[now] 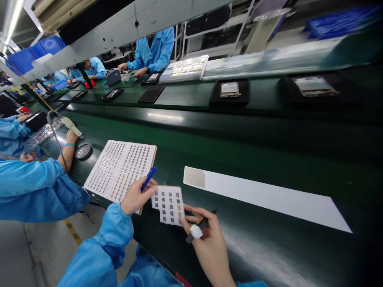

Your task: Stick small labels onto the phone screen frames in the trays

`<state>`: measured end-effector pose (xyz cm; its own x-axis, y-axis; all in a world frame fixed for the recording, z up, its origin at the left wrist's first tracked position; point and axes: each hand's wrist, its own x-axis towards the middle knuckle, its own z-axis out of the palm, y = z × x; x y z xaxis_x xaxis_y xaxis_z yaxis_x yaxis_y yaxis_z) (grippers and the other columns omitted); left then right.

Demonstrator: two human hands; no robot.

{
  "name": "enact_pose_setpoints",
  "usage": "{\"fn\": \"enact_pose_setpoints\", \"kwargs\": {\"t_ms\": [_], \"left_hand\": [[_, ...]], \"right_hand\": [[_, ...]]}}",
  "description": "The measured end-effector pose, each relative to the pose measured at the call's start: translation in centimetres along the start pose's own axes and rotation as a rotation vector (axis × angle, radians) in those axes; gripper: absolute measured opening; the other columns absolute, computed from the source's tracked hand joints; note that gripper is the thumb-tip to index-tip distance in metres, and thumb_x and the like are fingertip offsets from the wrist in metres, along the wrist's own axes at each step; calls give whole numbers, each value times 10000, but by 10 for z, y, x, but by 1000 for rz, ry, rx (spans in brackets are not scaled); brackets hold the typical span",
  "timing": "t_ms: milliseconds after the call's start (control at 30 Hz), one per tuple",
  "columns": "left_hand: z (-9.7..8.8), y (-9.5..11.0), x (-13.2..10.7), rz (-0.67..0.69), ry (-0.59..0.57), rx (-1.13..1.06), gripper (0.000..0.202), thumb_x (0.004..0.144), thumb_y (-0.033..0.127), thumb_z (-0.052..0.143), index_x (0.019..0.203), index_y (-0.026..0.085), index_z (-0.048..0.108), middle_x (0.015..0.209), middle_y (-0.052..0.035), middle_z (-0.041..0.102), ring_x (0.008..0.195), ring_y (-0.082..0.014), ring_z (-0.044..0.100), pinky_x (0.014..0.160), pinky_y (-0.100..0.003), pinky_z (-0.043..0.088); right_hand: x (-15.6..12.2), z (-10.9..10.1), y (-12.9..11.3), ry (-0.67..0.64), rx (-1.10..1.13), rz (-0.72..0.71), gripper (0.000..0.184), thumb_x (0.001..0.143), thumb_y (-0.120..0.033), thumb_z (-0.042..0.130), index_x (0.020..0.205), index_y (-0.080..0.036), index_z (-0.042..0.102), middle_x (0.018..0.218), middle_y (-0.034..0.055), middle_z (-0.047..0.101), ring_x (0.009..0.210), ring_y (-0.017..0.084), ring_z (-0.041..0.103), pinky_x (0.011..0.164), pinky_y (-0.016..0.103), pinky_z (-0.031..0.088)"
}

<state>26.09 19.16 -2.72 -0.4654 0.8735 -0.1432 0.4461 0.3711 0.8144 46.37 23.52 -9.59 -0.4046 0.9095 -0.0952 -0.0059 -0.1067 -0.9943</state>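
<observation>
Left of centre, your large sheet [127, 159] looks mostly full. Your right hand [212, 234] and left hand [136, 197] pinch the small card [166, 204], lower centre, while gripping a black tool [203, 224] and blue pen [149, 178] respectively; most dark parts [171, 207] remain, two tan spots [179, 208] look emptied.

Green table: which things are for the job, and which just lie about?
Apparently in use:
small parts sheet, held by left hand and right hand
blue pen
dark tool
large parts sheet

Probably just lying about:
long white strip
round dish
far black tray
</observation>
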Motion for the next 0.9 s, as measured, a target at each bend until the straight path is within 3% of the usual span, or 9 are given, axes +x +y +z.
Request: {"fn": "enact_pose_setpoints", "kwargs": {"t_ms": [67, 167, 267, 333, 433, 533, 767, 833, 900], "left_hand": [[4, -4, 6, 5, 34, 158, 264, 863, 352, 569, 1060, 192, 643, 790, -1, 623, 756, -166, 601, 731, -272, 476], [12, -15, 12, -57, 122, 462, 417, 887, 332, 576, 1287, 218, 544, 1110, -61, 658, 1000, -239, 636, 837, -318, 498], [17, -30, 12, -142, 164, 704, 524, 912, 397, 543, 1408, 254, 447, 1428, -107, 482, 1063, -282, 634, 783, -340, 539], [17, -42, 9, -149, 133, 778, 541, 921, 433, 516, 1432, 279, 429, 1530, -97, 366, 1044, -291, 650, 753, -356, 559], [11, -58, 5, -112, 87, 802, 525, 934, 437, 485, 1440, 308, 426, 1565, -63, 320, 1058, -290, 654, 769, -374, 575], [1, -68, 6, -72, 79, 805, 522, 932, 430, 493, 1438, 318, 430, 1564, -43, 329, 1082, -282, 647, 800, -372, 577], [-14, -64, 3, -76, 156, 727, 443, 911, 368, 530, 1349, 299, 535, 1510, -27, 425, 1155, -265, 616, 904, -358, 550], [-21, -59, -5, -70, 180, 679, 431, 898, 357, 535, 1322, 284, 553, 1496, -27, 446, 1189, -271, 596, 932, -368, 535], [-26, -49, -12, -40, 242, 628, 443, 888, 386, 521, 1306, 244, 554, 1462, -46, 488, 1240, -287, 556, 982, -409, 504]], "right_hand": [[2, -3, 7, -24, -206, -43, 382, 804, -459, 651, 1089, -227, 546, 1096, 107, 673, 906, 256, 665, 727, 395, 565], [6, -9, 21, -41, -504, -162, 358, 826, -418, 604, 1131, -233, 581, 1112, 97, 665, 1007, 296, 627, 811, 447, 526], [11, -8, 33, -89, -630, -321, 334, 869, -318, 549, 1192, -234, 551, 1300, 104, 585, 1137, 307, 572, 897, 483, 492], [16, -3, 39, -148, -678, -441, 356, 873, -227, 514, 1229, -227, 521, 1370, 103, 536, 1214, 295, 529, 968, 501, 455], [26, 8, 39, -238, -760, -549, 409, 826, -110, 495, 1222, -210, 525, 1349, 104, 555, 1246, 283, 507, 1039, 526, 400], [38, 17, 31, -298, -796, -540, 456, 759, -36, 491, 1187, -182, 548, 1338, 120, 564, 1255, 286, 493, 1077, 541, 358], [70, 41, 13, -413, -694, -607, 513, 689, -21, 536, 1182, -156, 582, 1205, 141, 644, 1237, 287, 517, 1100, 563, 328], [63, 39, 7, -391, -669, -642, 455, 718, -36, 536, 1148, -170, 599, 1275, 130, 613, 1249, 257, 519, 1095, 495, 374], [41, 19, -2, -325, -627, -683, 354, 786, -72, 526, 1107, -198, 609, 1315, 95, 596, 1244, 206, 532, 1051, 382, 446]]}}
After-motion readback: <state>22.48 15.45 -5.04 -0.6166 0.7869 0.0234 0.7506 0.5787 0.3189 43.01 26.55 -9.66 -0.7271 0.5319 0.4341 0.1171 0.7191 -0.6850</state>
